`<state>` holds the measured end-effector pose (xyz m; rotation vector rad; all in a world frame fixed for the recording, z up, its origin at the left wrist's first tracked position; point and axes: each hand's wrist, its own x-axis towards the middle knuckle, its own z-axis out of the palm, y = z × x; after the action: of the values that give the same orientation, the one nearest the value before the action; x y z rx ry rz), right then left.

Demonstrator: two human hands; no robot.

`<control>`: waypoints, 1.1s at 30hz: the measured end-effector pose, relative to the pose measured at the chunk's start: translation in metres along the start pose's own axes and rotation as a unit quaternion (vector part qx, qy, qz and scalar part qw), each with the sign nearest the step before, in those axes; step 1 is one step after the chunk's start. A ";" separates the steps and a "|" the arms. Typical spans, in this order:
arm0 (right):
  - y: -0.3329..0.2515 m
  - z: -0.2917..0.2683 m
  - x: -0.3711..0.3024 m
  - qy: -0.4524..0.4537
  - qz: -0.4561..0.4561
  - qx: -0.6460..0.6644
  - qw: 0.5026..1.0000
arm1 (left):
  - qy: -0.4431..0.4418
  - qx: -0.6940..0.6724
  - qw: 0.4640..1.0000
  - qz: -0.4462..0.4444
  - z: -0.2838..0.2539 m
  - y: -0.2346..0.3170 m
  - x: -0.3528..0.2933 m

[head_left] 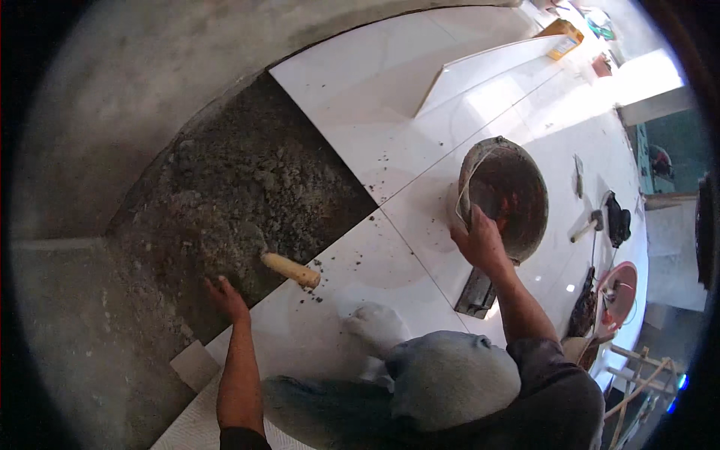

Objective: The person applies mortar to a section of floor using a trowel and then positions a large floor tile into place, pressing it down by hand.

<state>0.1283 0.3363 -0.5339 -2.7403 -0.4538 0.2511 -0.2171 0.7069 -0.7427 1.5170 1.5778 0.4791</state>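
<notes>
A round, mortar-stained bucket (530,238) stands on the white tiles to the right. My right hand (484,244) is closed on its near-left rim, beside the wire handle. To the left, my left hand (228,300) reaches low over the dark, rough mortar bed (247,161), its fingers apart and nothing seen in them. Whether the fingertips touch the mortar I cannot tell. Just beyond that hand lies a trowel (291,271), its wooden handle sticking out over the tile edge and its blade resting in the mortar, hard to make out.
Glossy white floor tiles (420,161) border the mortar, with crumbs scattered on them. A dark rectangular tool (474,294) lies by the bucket. One tile (495,71) stands on edge near a yellow box (562,39). Right: a hammer (589,227) and pink basin (619,296).
</notes>
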 end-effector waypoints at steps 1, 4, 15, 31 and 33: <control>0.006 0.000 -0.004 -0.131 0.043 0.016 0.990 | -0.014 -0.013 0.999 -0.033 0.015 0.035 -0.026; 0.006 0.012 -0.011 -0.118 -0.123 0.024 0.985 | 0.000 -0.021 0.998 -0.052 0.002 0.030 -0.023; -0.048 -0.064 -0.021 -0.227 -0.308 -0.114 0.917 | 0.042 -0.058 0.997 -0.030 -0.026 0.021 -0.016; -0.201 0.225 -0.002 -0.541 -0.210 0.056 0.813 | 0.043 -0.010 0.997 0.061 0.008 0.009 0.043; -0.205 0.209 0.000 -0.460 -0.255 -0.022 0.850 | 0.042 -0.018 0.998 0.035 0.013 0.021 0.031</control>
<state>0.0240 0.5831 -0.6511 -2.2322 -1.3944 1.4153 -0.1902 0.7360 -0.7433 1.5453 1.5760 0.6152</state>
